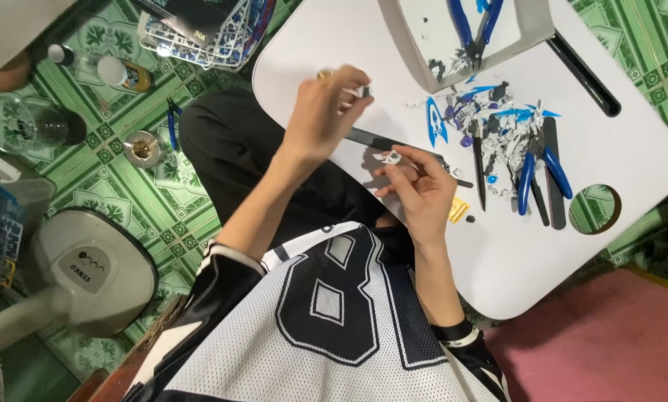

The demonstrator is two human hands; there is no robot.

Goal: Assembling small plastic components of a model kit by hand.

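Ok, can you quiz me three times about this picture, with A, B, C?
1. Where is the little yellow piece?
A. on the white table
B. on the floor
C. in the left hand

2. What colour are the floor tiles?
A. red
B. green
C. grey

3. What is the right hand doing?
A. lying flat and empty
B. squeezing blue cutters
C. pinching a small white piece

Answers:
1 A: the yellow piece lies on the table, beside the right hand.
2 B: the floor has green patterned tiles.
3 C: its fingers pinch the small white piece. The left hand pinches another white bit.
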